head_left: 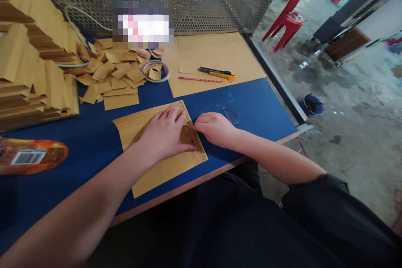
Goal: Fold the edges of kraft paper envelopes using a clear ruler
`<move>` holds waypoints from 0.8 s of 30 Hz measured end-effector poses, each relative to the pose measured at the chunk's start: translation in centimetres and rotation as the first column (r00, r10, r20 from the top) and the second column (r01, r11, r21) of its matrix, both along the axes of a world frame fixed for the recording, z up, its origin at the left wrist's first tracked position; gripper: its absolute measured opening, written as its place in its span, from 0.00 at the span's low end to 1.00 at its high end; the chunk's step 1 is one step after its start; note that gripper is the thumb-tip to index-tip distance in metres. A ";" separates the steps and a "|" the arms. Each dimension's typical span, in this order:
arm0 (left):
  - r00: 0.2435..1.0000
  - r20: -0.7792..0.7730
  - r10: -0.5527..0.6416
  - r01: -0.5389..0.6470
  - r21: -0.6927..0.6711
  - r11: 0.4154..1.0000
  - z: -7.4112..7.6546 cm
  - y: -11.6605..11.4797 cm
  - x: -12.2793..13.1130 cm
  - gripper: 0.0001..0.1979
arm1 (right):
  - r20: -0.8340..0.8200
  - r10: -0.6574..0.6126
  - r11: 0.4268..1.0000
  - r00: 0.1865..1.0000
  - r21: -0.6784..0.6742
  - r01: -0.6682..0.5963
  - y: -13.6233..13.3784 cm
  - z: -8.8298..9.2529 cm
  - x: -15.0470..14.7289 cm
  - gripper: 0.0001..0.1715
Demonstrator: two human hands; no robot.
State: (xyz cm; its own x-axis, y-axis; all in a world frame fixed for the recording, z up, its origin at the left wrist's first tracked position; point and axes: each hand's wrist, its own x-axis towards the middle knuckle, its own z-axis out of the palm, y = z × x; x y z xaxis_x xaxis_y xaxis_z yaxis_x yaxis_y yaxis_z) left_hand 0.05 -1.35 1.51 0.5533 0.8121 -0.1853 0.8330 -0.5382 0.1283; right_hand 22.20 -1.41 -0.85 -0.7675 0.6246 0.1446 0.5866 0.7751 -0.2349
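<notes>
blue tabletop [264, 104], occupied by kraft-paper materials. a single kraft-paper sheet [160, 171] lies flat near the front edge, beneath the worker's left hand [165, 132]. a clear ruler [192, 137] is laid along the sheet's right-hand edge.

left hand: open, fingers spread, bearing down on the sheet and ruler. right hand [216, 129]: closed, fingers curled inward, positioned against the ruler's outer edge; whether it grips anything cannot be determined.

a clear protractor [231, 115] lies on the bare surface just beyond the right hand. further back, larger kraft sheets [251, 60] carry a pink pencil [201, 79] and a black-and-yellow cutter knife [220, 73], the two lying close together. left of these, a tape roll [166, 74] sits flat beside a loose heap of small kraft cut-offs [116, 71]. tall stacks of folded kraft paper [56, 88] stand at the far left; nearer the worker, an orange-brown package bearing a barcode [56, 157] lies on its side. a perforated metal panel [201, 0] backs the table.
</notes>
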 end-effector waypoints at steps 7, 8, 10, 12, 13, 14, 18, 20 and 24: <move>1.000 -0.030 -0.006 0.006 -0.001 1.000 0.2 0.0 -0.1 0.53 | -0.048 0.061 0.995 0.997 0.078 -0.057 -3.3 -0.3 1.1 0.16; 1.000 -0.030 -0.004 0.004 -0.001 1.000 0.2 0.0 0.0 0.52 | -0.058 0.067 0.995 0.996 0.083 -0.062 -3.7 -0.3 1.2 0.16; 0.999 -0.037 0.000 0.000 0.004 1.000 0.2 0.0 0.0 0.53 | -0.070 0.077 0.994 0.995 0.087 -0.071 -4.7 -0.3 1.4 0.15; 0.999 -0.050 0.002 -0.002 0.014 1.000 0.3 0.0 0.1 0.55 | -0.070 0.096 0.992 0.993 0.094 -0.089 -5.6 -0.1 1.7 0.15; 0.998 -0.057 0.002 -0.001 0.018 1.000 0.2 0.0 0.1 0.56 | -0.069 0.107 0.990 0.992 0.103 -0.100 -6.0 -0.1 1.8 0.15; 0.998 -0.061 0.004 -0.003 0.020 1.000 0.2 0.0 0.1 0.57 | -0.066 0.117 0.988 0.991 0.113 -0.109 -6.5 0.0 1.9 0.14; 0.999 -0.050 -0.001 0.002 0.026 1.000 -0.1 0.0 0.0 0.61 | -0.057 0.130 0.981 0.990 0.153 -0.120 -8.1 0.4 2.4 0.14; 0.999 -0.039 -0.005 0.006 0.032 0.999 -0.3 0.0 -0.2 0.61 | -0.063 0.133 0.980 0.989 0.155 -0.122 -8.8 0.6 2.6 0.15; 0.998 -0.056 -0.007 0.009 0.035 0.999 -0.5 0.1 -0.3 0.61 | -0.099 0.165 0.979 0.981 0.136 -0.151 -10.0 1.1 3.0 0.18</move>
State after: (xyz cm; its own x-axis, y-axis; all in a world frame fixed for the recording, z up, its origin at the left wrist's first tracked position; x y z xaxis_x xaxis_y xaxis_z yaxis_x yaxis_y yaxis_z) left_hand -0.28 -1.30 0.99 0.5498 0.8140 -0.1877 0.8337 -0.5486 0.0630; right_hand 25.22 -11.36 0.24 -0.8302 0.4678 0.3032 0.4306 0.8835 -0.1842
